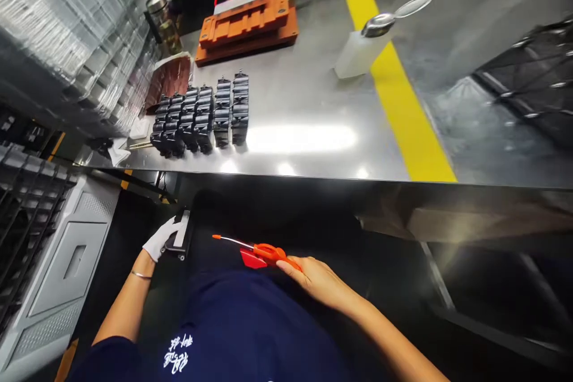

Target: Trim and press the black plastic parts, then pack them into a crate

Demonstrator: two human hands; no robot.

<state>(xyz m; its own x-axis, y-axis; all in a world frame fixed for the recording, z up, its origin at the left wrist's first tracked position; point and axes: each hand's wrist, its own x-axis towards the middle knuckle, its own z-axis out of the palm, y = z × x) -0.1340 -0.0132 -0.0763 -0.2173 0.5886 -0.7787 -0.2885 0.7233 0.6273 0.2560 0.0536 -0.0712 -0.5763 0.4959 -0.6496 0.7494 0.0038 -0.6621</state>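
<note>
Extending beyond the fingers of the left hand (162,240) and right hand (317,279) is a steel bench (295,95). Left of the left fingers stands a grey crate (58,265). On the bench, past the left fingers, lie an orange fixture (248,27) and, nearer them, rows of black parts (203,113). The right fingers, partly hidden, wrap around a red air gun (267,252), its nozzle (233,241) directed leftward. The gloved left fingers pinch a black block (187,233) near the nozzle, apart from it.
</note>
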